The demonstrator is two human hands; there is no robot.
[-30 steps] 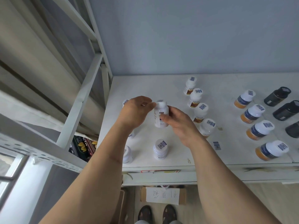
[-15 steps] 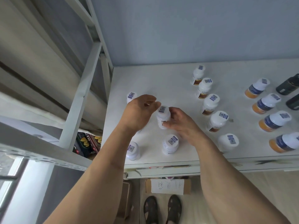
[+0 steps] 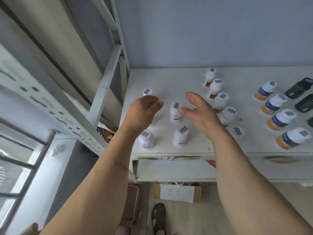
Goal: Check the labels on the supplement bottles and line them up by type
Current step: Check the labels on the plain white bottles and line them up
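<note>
White bottles with purple-blue labels: 4 in the left group — one at the back left (image 3: 147, 92), one in the middle (image 3: 175, 112), two in front (image 3: 145, 139) (image 3: 180, 136).

White bottles with brown labels: 4 in a diagonal row (image 3: 209, 77) (image 3: 214, 89) (image 3: 221, 102) (image 3: 227, 115), plus a fifth white cap (image 3: 238, 131) at the near end, probably the same type; its label is hidden.

Orange bottles with blue labels and white caps: 4 in a row (image 3: 265, 90) (image 3: 273, 104) (image 3: 280, 119) (image 3: 292, 138).

Black bottles: 3 at the right edge (image 3: 299, 88) (image 3: 304, 103) (image 3: 310, 121), all partly cropped.

Hands: 2, left (image 3: 144, 111), right (image 3: 198, 112).

Cardboard boxes under the table: 1 (image 3: 177, 192).
</note>
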